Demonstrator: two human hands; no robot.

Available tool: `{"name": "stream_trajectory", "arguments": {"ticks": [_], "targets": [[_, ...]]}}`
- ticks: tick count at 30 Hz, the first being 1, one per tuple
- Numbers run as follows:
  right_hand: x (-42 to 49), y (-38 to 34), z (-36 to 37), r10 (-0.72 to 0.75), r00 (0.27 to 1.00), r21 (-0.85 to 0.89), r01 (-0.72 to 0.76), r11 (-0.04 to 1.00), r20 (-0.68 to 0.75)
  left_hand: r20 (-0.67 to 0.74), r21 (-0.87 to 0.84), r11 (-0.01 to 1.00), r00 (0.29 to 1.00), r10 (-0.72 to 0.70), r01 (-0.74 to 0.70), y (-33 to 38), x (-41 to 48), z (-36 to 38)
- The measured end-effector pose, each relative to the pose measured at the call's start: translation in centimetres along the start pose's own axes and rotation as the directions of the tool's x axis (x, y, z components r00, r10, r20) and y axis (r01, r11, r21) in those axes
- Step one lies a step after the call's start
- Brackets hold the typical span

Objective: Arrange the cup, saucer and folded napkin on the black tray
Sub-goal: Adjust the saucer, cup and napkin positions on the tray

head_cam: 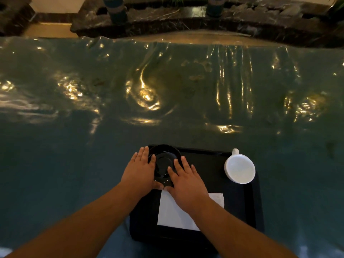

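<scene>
**Inspector:** State the risks present at this moment, with causes

**Technician:** The saucer (pixel 164 162) sat at the far-left corner of the black tray (pixel 208 164), and its far rim appeared to overlap the tray's raised edge. Risk one, as a judgement: a push from either hand could have tipped it off the edge onto the tabletop (pixel 74 164). Risk two: black on black in dim light made the saucer's outline hard to read, so a misjudged grip was plausible. Risk three: the right forearm crossed the folded napkin (pixel 173 211); a withdrawal might have dragged it or opened its fold. Risk four: the cup (pixel 239 168) overhung the tray's right rim, so any jolt of the tray could have sent it over

**Inspector:** Report the state of each hand

**Technician:** The left hand (pixel 138 170) lay flat with fingers spread against the saucer's left side. The right hand (pixel 186 181) lay likewise, fingers extended over the saucer's right part. The thumbs nearly met at the near rim. Neither hand was closed around it; the saucer was bracketed, not lifted, as far as could be told

**Inspector:** Describe the task items

**Technician:** The saucer was glossy black with a recessed centre well. The cup was white, seemingly inverted, its handle pointing away from the person. The napkin was white, a flat rectangle on the tray's near half, just behind the saucer, partly hidden by the right wrist. The tabletop carried a wrinkled, reflective clear cover
</scene>
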State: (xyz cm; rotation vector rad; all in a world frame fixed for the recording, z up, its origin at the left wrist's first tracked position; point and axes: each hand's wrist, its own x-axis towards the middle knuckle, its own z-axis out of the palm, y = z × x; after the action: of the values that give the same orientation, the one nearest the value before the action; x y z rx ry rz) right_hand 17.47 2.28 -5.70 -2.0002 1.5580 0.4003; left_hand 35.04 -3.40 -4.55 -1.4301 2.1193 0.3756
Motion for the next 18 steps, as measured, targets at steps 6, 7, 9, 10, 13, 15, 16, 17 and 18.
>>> {"name": "stream_trajectory", "arguments": {"ticks": [6, 7, 9, 10, 13, 15, 16, 17, 18], "targets": [[-0.1, 0.0, 0.1, -0.004, 1.000, -0.006, 0.004, 1.000, -0.017, 0.000, 0.017, 1.000, 1.000, -0.005, 0.005, 0.2, 0.1, 0.0], [-0.2, 0.1, 0.0, -0.004, 1.000, -0.005, 0.004, 1.000, -0.012, 0.000, 0.011, 1.000, 1.000, -0.005, 0.005, 0.3, 0.1, 0.0], [-0.2, 0.3, -0.2, -0.003, 1.000, -0.001, 0.003, 1.000, 0.001, 0.002, -0.004, 1.000, 1.000, -0.002, 0.002, 0.4, 0.1, 0.0], [-0.3, 0.4, -0.2, -0.003, 1.000, 0.000, 0.003, 1.000, 0.005, 0.003, -0.012, 1.000, 1.000, -0.001, 0.001, 0.5, 0.1, 0.0], [-0.4, 0.8, 0.0, 0.002, 1.000, 0.000, -0.002, 1.000, 0.000, 0.000, -0.019, 1.000, 1.000, 0.005, -0.005, 0.9, 0.2, 0.0], [-0.5, 1.1, 0.2, 0.004, 1.000, -0.003, -0.004, 1.000, -0.007, -0.001, -0.018, 1.000, 1.000, 0.006, -0.006, 1.2, 0.2, 0.0], [-0.6, 1.2, 0.3, 0.005, 1.000, -0.004, -0.005, 1.000, -0.007, -0.001, -0.018, 1.000, 1.000, 0.005, -0.005, 1.3, 0.2, 0.0], [-0.6, 1.3, 0.3, 0.007, 1.000, -0.005, -0.007, 1.000, -0.006, 0.000, -0.018, 1.000, 1.000, 0.005, -0.005, 1.5, 0.2, -0.1], [-0.7, 1.4, 0.3, 0.009, 1.000, -0.006, -0.009, 1.000, -0.003, 0.000, -0.018, 1.000, 1.000, 0.004, -0.004, 1.6, 0.3, -0.1]]}}
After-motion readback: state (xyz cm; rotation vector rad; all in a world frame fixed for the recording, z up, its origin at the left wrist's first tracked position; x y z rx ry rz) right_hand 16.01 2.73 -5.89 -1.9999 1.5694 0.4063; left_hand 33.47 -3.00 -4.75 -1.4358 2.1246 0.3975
